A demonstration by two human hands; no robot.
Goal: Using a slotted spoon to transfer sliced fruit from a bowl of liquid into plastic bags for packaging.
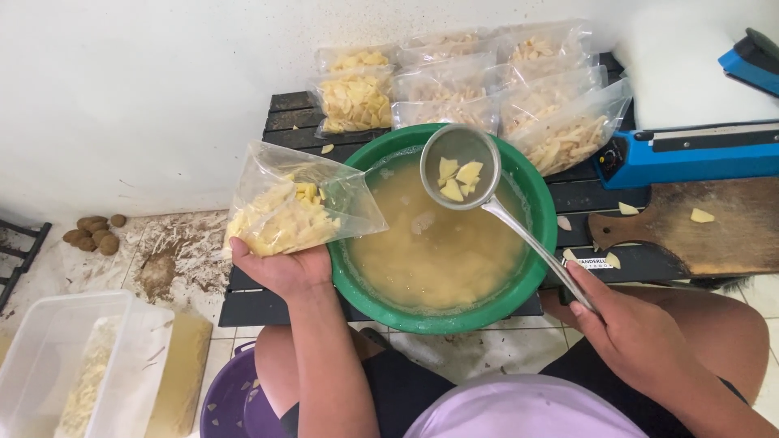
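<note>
My left hand holds a clear plastic bag partly filled with pale yellow cut pieces, tilted at the left rim of a green basin. The basin holds cloudy yellowish water. My right hand grips the handle of a metal strainer ladle, raised over the basin with a few yellow slices in its bowl.
Several filled clear bags lie on the dark slatted table behind the basin. A blue bag sealer and a wooden cutting board are at right. A clear tub, a purple bucket and brown tubers are on the floor at left.
</note>
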